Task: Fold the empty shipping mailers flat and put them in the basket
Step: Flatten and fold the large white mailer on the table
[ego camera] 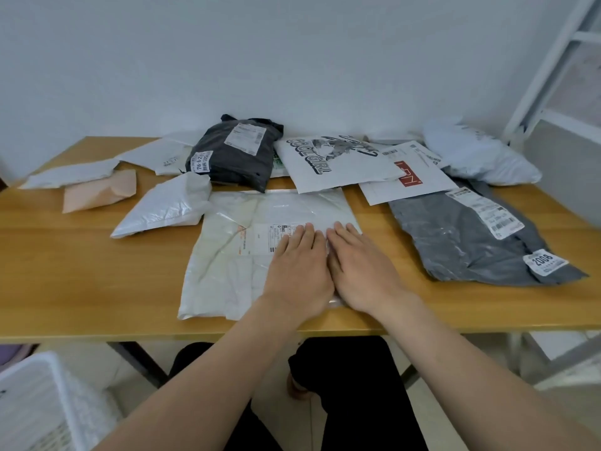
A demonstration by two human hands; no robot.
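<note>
A large white mailer [234,255] with a shipping label lies flat on the wooden table [65,275] near its front edge. My left hand [299,271] and my right hand [361,271] lie side by side on the mailer's right half, palms down with straight fingers pressing it. A white slatted basket [42,405] stands on the floor at the lower left, below the table's edge.
More mailers lie behind and beside: a grey one [471,236] at right, a black one [234,151] at the back, a printed white one [331,164], a puffed white one [169,206] at left, a pale orange one [100,190]. A white metal frame [549,60] stands at right.
</note>
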